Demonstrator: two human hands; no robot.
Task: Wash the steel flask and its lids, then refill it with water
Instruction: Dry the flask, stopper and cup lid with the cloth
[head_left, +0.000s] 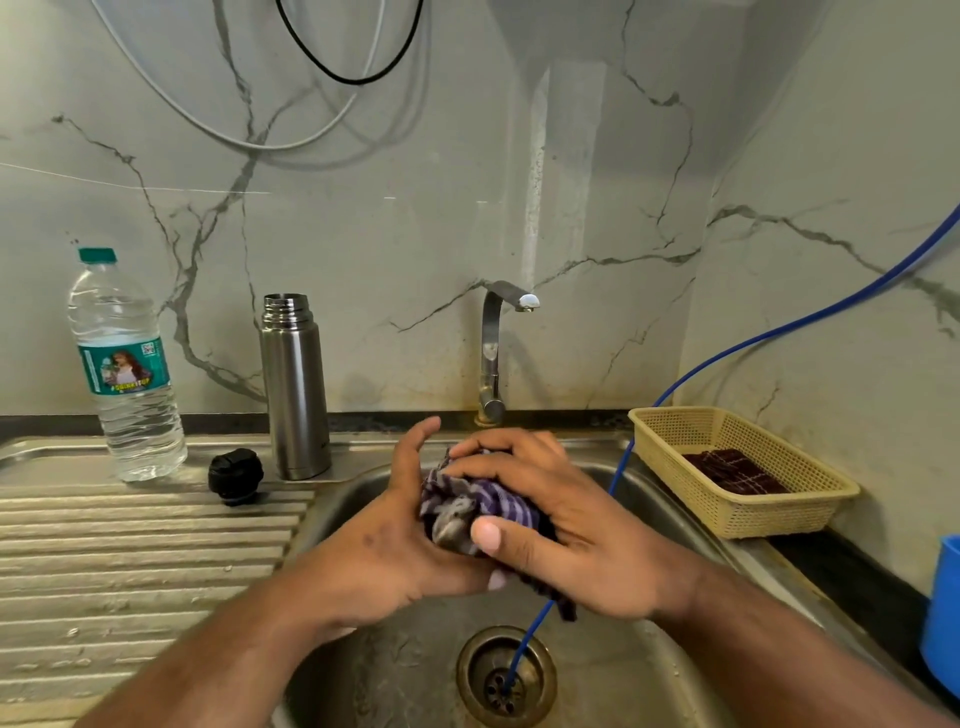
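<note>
Over the sink (363, 665): both hands work a striped cloth (488, 499), purple and grey, bunched into a wad.

Right hand (571, 519) lies over the top of it, fingers curled round the far side, thumb pressed on the near face. Left hand (410, 525) cups the wad from the left, thumb raised. Its fingers go under the cloth, so we cannot see how they lie. We cannot tell whether anything is wrapped inside.

The steel flask (295, 384) stands upright on the back edge of the drainboard (130, 561), left of the basin and well apart from the hands. Its threaded mouth is open. A black lid (235, 474) sits just beside its base, on the left. Farther left stands a clear water bottle (127, 374) with a green cap on.

The tap (493, 343) is behind the hands. We see no stream from it.

A thin blue tube (779, 327) comes in from the right wall, passes behind the right hand and ends in the drain (506, 675).

On the bench to the right is a yellow mesh basket (670, 426) with a dark checked cloth (732, 470) lying in it. A blue container (943, 608) is cut off at the right edge.
</note>
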